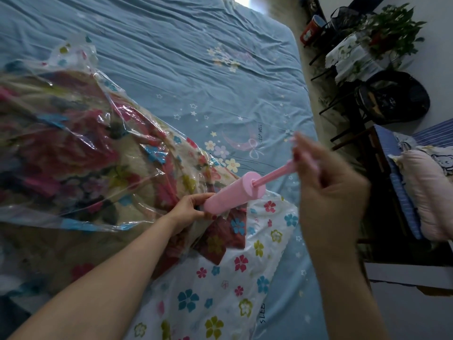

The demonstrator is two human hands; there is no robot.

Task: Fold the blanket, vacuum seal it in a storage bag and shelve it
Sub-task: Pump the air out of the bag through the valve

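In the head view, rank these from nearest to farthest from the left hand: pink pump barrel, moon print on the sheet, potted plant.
From the left hand:
1. Pink pump barrel, gripped in it.
2. Moon print, on the sheet beyond.
3. Potted plant, far right, off the bed.

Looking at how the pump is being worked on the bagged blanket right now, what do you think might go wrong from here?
1. The left hand grips only the lower end of the tilted pink pump; it may slip off its seat on the storage bag and let air in.
2. The right hand holds the handle with the rod drawn well out; an off-axis push could bend it.
3. The bag is still puffy around the blanket, so shelving now may be premature.
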